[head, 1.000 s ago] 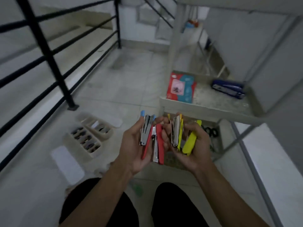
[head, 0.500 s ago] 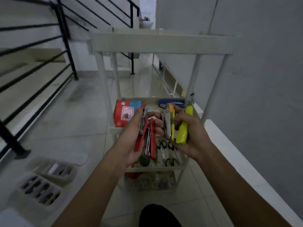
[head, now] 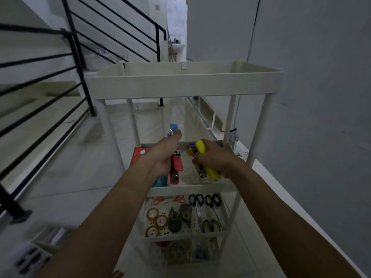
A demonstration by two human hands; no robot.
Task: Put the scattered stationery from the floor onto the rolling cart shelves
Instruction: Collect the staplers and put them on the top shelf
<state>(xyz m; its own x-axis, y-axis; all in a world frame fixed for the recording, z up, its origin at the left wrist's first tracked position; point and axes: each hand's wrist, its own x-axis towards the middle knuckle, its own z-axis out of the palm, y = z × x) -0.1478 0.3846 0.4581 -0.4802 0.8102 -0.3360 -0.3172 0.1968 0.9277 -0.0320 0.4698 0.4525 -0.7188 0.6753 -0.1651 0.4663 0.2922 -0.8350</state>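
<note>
Plainly the cream plastic rolling cart [head: 180, 85] stands straight ahead of both hands. Its deep top tray is above them and its perforated second shelf [head: 192, 187] lies directly beneath them.

The left hand [head: 163, 157] is clenched round a bundle of red staplers [head: 176, 167], and a blue-capped stapler [head: 173, 127] pokes up past the thumb. The right hand [head: 215, 160] grasps a bundle of yellow staplers [head: 212, 173]. Both bundles hang just over the shelf, so I judge this to be the set-down.

A red and teal cardboard box [head: 139, 154] sits under the left wrist, on the outer side of that hand. The bare perforated patch between the two hands looks like the best landing spot.

To do it well:
- Lower each bundle until the stapler bases touch the shelf before loosening the fingers, because several loose staplers in one grip will likely scatter if let go from height.
- Empty one hand first and use it to steady the other bundle.
- Lay the staplers flat and side by side, well behind the low front rim, so none slides off towards the black-handled scissors [head: 204, 200] on the shelf below the hands.
- Watch the blue-capped stapler, which seems the least securely held and may tip out first.
</note>
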